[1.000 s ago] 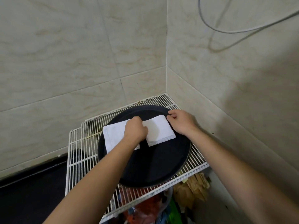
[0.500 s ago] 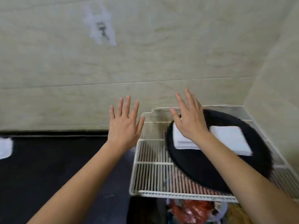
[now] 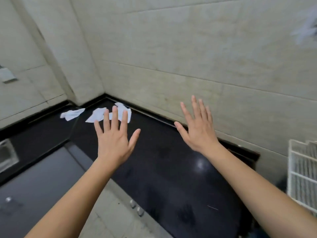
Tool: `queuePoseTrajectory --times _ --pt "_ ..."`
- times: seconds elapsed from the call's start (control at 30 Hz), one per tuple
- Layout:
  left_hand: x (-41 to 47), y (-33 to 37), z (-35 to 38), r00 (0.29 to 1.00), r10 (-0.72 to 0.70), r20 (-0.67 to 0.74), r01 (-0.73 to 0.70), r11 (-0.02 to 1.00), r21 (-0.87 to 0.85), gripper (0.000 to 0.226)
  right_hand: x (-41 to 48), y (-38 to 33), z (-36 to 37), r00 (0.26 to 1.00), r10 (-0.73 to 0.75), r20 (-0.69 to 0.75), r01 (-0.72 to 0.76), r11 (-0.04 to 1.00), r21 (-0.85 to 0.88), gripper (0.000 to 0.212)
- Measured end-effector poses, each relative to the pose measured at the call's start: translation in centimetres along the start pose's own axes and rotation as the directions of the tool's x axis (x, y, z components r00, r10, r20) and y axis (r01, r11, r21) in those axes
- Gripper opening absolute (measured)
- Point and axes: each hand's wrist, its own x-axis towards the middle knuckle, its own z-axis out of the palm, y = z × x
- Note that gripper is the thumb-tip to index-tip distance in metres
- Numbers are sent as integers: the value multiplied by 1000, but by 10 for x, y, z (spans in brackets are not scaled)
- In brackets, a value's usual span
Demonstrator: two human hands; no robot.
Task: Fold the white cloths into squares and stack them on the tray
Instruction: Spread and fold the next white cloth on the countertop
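We hold the left hand (image 3: 114, 141) and right hand (image 3: 199, 129) above the black counter (image 3: 164, 162), fingers spread, holding nothing. Crumpled white cloths (image 3: 103, 113) (unfolded) lie at the far corner.

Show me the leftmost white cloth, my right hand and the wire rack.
leftmost white cloth (image 3: 72, 114): head view, its crumpled middle.
right hand (image 3: 199, 133): head view, back of the hand.
wire rack (image 3: 302, 169): head view, its white grid.
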Motion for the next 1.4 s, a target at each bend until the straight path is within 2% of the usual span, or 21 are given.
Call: queuePoseTrajectory --times 0.2,0.33,0.53,0.73,0.83,1.0,1.13,1.27,1.4 --pt "4 -180 14 996 -77 -38 78 996 36 81 63 -150 63 994 -92 -61 90 995 -37 71" --pt "8 -269 27 987 -162 -19 162 986 41 82 98 -230 108 984 -180 5 180 982 -64 72" --pt "31 -330 71 988 -148 35 145 987 61 80 150 -288 166 964 -260 56 264 960 -92 72" --pt "82 -360 130 992 -92 89 87 995 59 79 212 -313 237 967 -244 72 247 969 -27 72" --pt "127 -381 175 989 -23 145 14 998 62 78 252 -316 286 975 -194 110 194 981 16 70" --pt "206 -395 236 969 26 246 -24 1000 -11 78 313 -305 344 974 -33 226 27 999 32 71" --pt "257 -398 280 940 146 308 -137 989 -52 75 350 -295 377 963 53 264 -57 998 7 67" --pt "294 -395 330 900 227 371 -185 972 -146 74 371 -290 411 923 186 337 -189 982 -23 68" --pt "328 -394 388 812 379 445 -275 920 -281 69 380 -288 446 855 318 410 -317 946 -72 68"
